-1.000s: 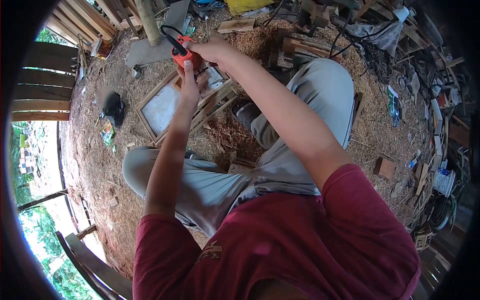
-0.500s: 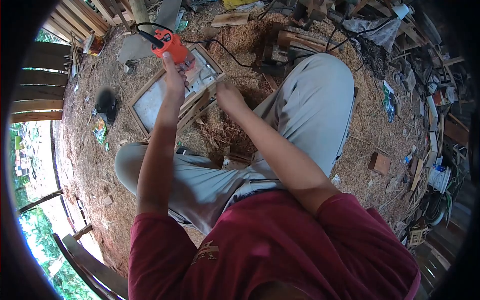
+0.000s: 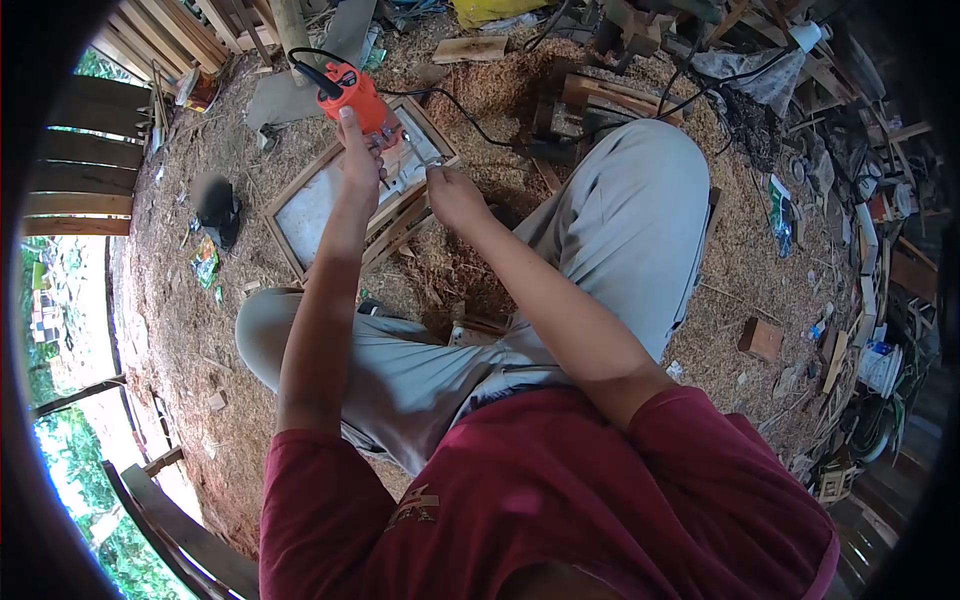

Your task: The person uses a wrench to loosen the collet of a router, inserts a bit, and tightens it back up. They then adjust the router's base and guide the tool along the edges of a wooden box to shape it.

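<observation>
An orange corded trim router (image 3: 357, 103) lies tilted over a wood-framed panel (image 3: 300, 222) with a pale surface. My left hand (image 3: 360, 163) is closed around the router's lower end, thumb along its orange body. Beside it my right hand (image 3: 455, 195) is closed at the panel's right edge. Between the two hands a slim grey metal tool, apparently a wrench (image 3: 415, 148), runs from my right fingers toward the router's metal end. Exactly where the wrench meets the router is too small to make out.
The router's black cord (image 3: 465, 125) runs right past stacked wood pieces (image 3: 600, 95). Wood shavings cover the ground. A dark cap-like object (image 3: 215, 210) lies left, a wooden block (image 3: 762, 340) right, and a board (image 3: 470, 49) ahead. My bent legs (image 3: 640, 220) flank the work.
The view has shifted slightly, so the scene sits a little right and lower. My right hand has turned slightly, and the wrench now angles up and left toward the router. My left hand keeps its grip.
</observation>
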Available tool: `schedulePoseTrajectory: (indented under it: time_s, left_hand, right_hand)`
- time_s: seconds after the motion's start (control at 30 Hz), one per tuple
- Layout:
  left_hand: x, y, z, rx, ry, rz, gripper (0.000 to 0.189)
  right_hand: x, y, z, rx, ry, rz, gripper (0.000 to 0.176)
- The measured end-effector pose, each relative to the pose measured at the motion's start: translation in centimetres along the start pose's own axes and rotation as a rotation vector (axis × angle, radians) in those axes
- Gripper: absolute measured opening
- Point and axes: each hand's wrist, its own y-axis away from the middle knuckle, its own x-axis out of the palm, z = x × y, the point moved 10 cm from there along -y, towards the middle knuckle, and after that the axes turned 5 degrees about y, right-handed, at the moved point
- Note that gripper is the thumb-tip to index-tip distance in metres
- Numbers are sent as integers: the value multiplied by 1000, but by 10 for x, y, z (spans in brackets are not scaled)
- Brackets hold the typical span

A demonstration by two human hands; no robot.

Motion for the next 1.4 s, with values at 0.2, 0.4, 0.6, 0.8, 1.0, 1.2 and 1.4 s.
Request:
schedulePoseTrajectory:
  time_s: [0.2,0.4,0.6,0.8,1.0,1.2,1.4]
  left_hand:
    - [8,2,-2,13,-87,47,92]
    - [18,0,-11,170,-54,38,90]
    - [18,-5,-6,170,-43,56,89]
    - [11,-13,-3,195,-90,51,87]
    - [12,-9,-5,181,-75,56,86]
    - [14,-5,-9,157,-85,85,87]
    - [23,11,-18,162,-111,134,95]
  right_hand:
    - [0,0,1,-32,18,38,55]
    - [-5,-1,0,-46,38,-31,54]
    - [-14,14,2,-76,-55,-156,48]
    - [-8,7,2,-76,-25,-93,45]
    - [-9,11,9,-149,-42,-154,46]
    - [11,-5,-14,-34,-217,-63,49]
    - [33,-3,-9,161,-555,196,45]
